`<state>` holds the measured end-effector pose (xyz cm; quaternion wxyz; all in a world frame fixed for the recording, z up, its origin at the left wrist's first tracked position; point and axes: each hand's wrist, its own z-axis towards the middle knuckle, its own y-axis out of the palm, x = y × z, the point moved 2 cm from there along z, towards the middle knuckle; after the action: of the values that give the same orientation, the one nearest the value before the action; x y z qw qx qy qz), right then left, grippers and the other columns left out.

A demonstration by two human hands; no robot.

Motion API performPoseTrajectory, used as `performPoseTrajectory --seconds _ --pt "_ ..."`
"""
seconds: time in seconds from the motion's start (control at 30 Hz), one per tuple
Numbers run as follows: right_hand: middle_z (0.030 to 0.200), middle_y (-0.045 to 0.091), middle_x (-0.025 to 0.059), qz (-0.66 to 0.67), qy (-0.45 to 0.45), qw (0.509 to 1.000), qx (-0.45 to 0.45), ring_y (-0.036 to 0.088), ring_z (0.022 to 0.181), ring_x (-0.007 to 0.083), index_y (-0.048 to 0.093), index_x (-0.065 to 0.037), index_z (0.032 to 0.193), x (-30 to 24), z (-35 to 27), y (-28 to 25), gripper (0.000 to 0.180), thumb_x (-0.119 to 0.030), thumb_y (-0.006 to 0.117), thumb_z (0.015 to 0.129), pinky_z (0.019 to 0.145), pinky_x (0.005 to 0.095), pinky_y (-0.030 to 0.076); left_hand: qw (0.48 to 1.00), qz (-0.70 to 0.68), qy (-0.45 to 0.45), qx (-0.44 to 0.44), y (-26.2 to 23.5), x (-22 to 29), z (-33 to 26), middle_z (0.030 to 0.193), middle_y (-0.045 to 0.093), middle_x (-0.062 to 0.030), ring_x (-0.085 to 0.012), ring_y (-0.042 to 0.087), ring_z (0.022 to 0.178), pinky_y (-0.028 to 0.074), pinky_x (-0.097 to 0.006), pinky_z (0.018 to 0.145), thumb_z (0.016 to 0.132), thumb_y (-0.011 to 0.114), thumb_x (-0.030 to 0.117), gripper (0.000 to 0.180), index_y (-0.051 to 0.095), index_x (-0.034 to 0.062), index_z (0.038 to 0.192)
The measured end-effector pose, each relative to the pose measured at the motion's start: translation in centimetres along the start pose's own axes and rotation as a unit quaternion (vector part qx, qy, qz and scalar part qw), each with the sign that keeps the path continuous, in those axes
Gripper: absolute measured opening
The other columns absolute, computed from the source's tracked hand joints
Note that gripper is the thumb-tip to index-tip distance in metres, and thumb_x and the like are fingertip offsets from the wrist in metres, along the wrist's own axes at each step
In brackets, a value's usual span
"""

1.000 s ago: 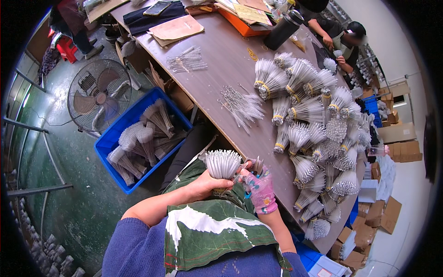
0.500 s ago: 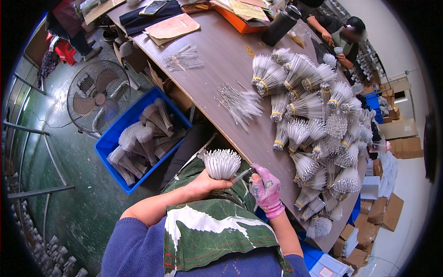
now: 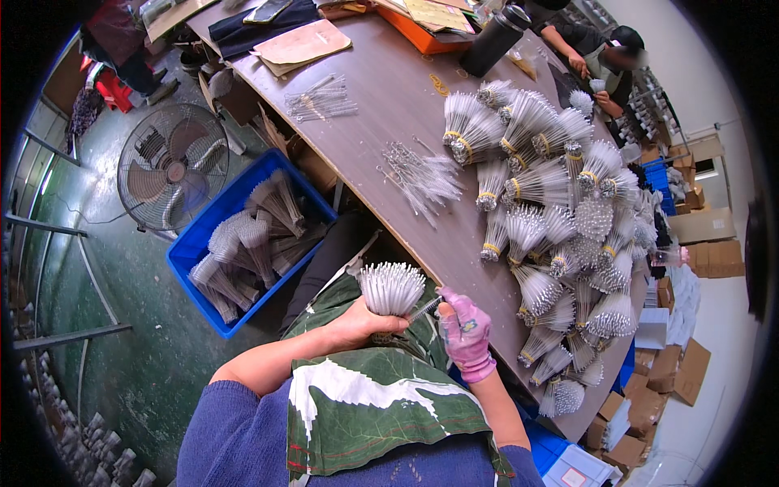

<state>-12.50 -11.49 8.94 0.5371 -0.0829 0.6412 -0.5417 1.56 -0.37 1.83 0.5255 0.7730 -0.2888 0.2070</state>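
My bare left hand (image 3: 363, 322) is closed round a thick bundle of small white-tipped brushes (image 3: 392, 289), held upright above my lap. In a pink patterned glove, my right hand (image 3: 466, 333) pinches a single thin brush (image 3: 425, 308) between thumb and fingers, beside the bundle. The brush slants, its lower end close to my left thumb. On the table (image 3: 381, 97), a loose heap of brushes (image 3: 422, 180) lies ahead of my hands, with a smaller heap (image 3: 320, 99) farther off. Many banded brush bundles (image 3: 560, 219) are piled at the right.
A blue crate (image 3: 243, 243) of brush bundles stands on the floor to my left, near a large fan (image 3: 175, 172). A black bottle (image 3: 495, 40) and an orange tray (image 3: 422, 36) are at the far table edge. Another person (image 3: 608, 69) works beyond the table.
Very little differs. My right hand has shifted slightly, still pinching the brush beside the bundle; my left hand keeps its hold.
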Motion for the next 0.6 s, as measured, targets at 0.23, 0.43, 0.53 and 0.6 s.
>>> performPoseTrajectory --seconds 0.23,0.43,0.53,0.6 --pt "0.083 0.062 0.0142 0.009 0.012 1.000 0.011 0.062 0.073 0.0318 0.061 -0.009 0.106 -0.3 0.0 -0.1 0.023 -0.022 0.054 0.088 0.063 0.0372 0.047 1.000 0.006 0.006 0.005 -0.4 -0.3 0.1 0.088 0.059 -0.0025 -0.0112 0.056 0.078 0.047 -0.026 0.071 0.070 0.070 0.003 0.035 0.056 0.0031 0.103" --pt "0.080 0.062 0.0132 0.033 0.021 0.999 0.010 0.062 0.071 0.0294 0.062 -0.007 0.103 0.1 0.0 0.3 0.022 -0.022 0.054 0.089 0.062 0.0351 0.047 0.999 0.035 0.025 0.010 -0.4 -0.1 0.1 0.090 0.060 -0.0016 -0.0109 0.056 0.080 0.046 -0.026 0.074 0.070 0.071 0.002 0.036 0.057 0.0039 0.103" --pt "0.073 0.061 0.0079 0.193 0.162 0.967 -0.025 0.059 0.063 0.0200 0.063 -0.004 0.100 0.5 -0.5 0.5 0.024 -0.025 0.054 0.090 0.056 0.0286 0.044 0.999 0.042 0.028 0.021 -0.8 -0.1 0.3 0.093 0.061 -0.0015 -0.0108 0.057 0.082 0.046 -0.027 0.077 0.070 0.071 0.003 0.036 0.058 0.0039 0.103" --pt "0.068 0.060 0.0045 0.319 0.290 0.900 -0.069 0.056 0.057 0.0142 0.063 -0.002 0.098 0.6 -0.7 0.5 0.027 -0.026 0.054 0.091 0.051 0.0247 0.041 0.992 0.106 0.071 0.019 -1.1 0.1 0.4 0.097 0.061 -0.0012 -0.0103 0.056 0.086 0.044 -0.027 0.081 0.070 0.072 0.004 0.036 0.058 0.0037 0.104"
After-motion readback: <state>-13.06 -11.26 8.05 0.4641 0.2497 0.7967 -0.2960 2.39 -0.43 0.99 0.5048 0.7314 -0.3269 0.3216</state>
